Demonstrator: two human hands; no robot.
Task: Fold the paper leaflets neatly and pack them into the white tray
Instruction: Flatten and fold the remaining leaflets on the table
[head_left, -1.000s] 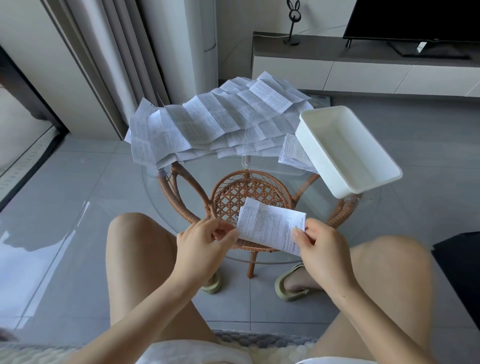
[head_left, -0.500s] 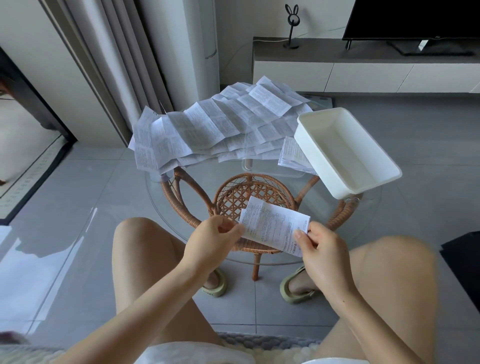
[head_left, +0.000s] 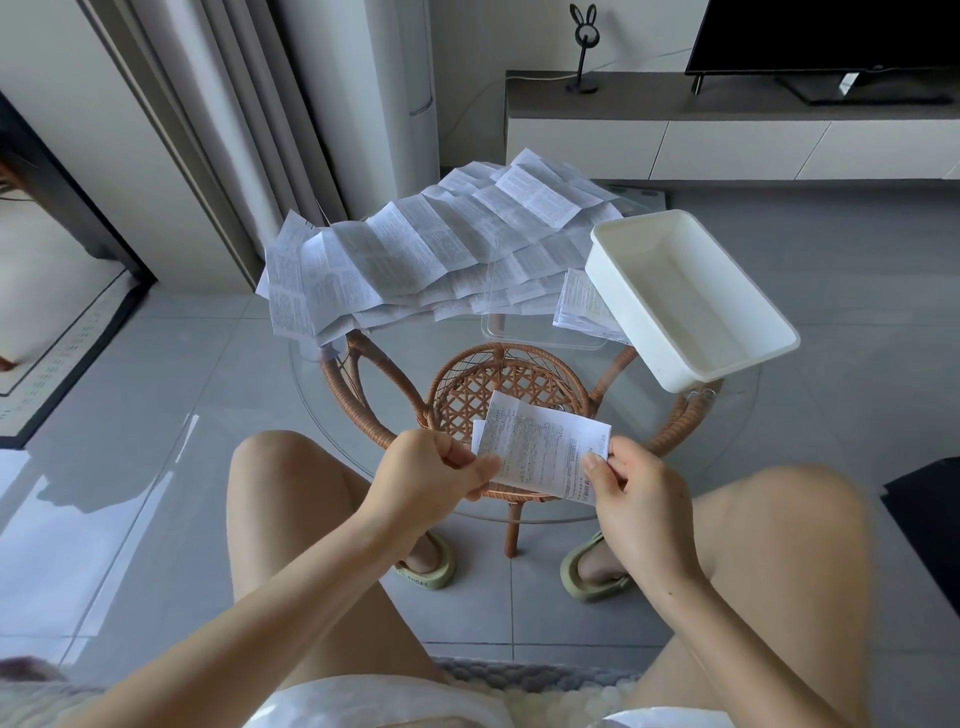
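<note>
L hand (head_left: 431, 467): fingers (head_left: 467, 458) curled, thumb and forefinger pinching the leaflet (head_left: 545, 449) at its left edge. R hand (head_left: 631, 493): thumb on top, other fingers tucked under, pinching the same sheet at its lower right corner. The leaflet is held btw both hands, just above the near part of the glass surface (head_left: 332, 384), printed side up and a bit tilted. A second layer's edge peeks out on its left, so it's partly folded. Thru the glass, right behind the sheet, shows the rattan base (head_left: 511, 376) w/ its woven round shelf. Further back on the surface lies a big pile (head_left: 441, 249) of opened, creased leaflets, fanned out and hanging over the far left edge. The white tray (head_left: 691, 301) sits on the right side of the surface, nothing visible in it, one long wall toward the pile. A small stack (head_left: 579, 306) of leaflets lies just beside that wall, partly hidden by it. Below are bare knees and two green slippers (head_left: 426, 566) on the grey tile floor. Curtain (head_left: 249, 130) at back left; low cabinet (head_left: 727, 140) at back right, w/ a TV (head_left: 831, 36) and a rabbit-eared stand (head_left: 584, 52) on it.
</note>
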